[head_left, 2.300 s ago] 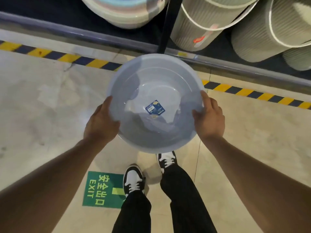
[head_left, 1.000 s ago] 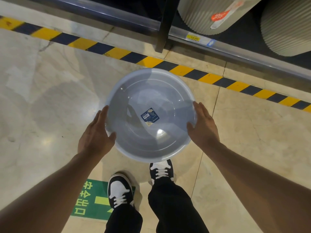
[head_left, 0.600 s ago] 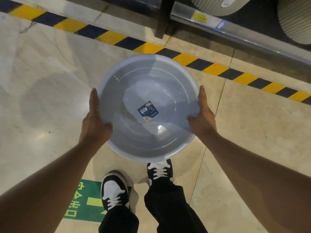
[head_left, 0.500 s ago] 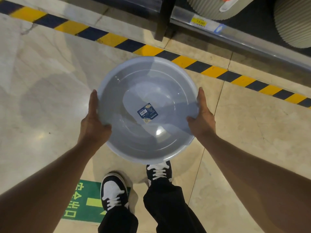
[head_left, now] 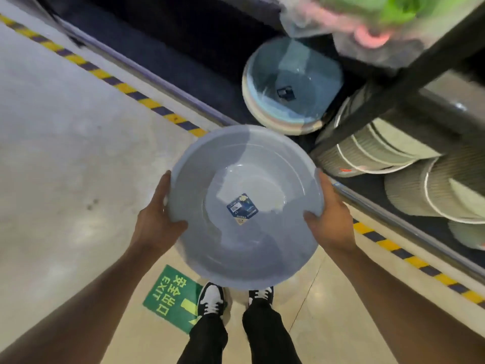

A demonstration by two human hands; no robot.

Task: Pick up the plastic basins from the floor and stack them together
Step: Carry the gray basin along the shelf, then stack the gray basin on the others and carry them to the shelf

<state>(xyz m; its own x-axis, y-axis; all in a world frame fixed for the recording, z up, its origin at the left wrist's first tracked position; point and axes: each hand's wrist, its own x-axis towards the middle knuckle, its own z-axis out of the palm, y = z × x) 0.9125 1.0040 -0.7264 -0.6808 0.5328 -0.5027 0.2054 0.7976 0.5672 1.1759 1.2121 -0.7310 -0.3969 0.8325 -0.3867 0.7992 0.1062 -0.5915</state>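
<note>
I hold a round pale blue-grey plastic basin [head_left: 244, 245] in front of me, above my feet, with a blue label stuck on its inside bottom. My left hand [head_left: 157, 219] grips its left rim, thumb over the edge. My right hand [head_left: 329, 219] grips the right rim the same way. Beyond it, on the low dark shelf, sits a stack of plastic basins [head_left: 288, 88] with a blue one on top and pastel rims showing below.
Stacks of ribbed grey-green tubs [head_left: 380, 151] lie on the shelf at the right behind a black upright post [head_left: 393, 85]. A yellow-and-black tape line [head_left: 126, 88] runs along the shelf edge. A green EXIT floor sign [head_left: 173, 295] lies beside my shoes.
The view has swung up and turned toward the shelf. The basin has risen with both hands and now sits just short of the basin stack, which has come into view.
</note>
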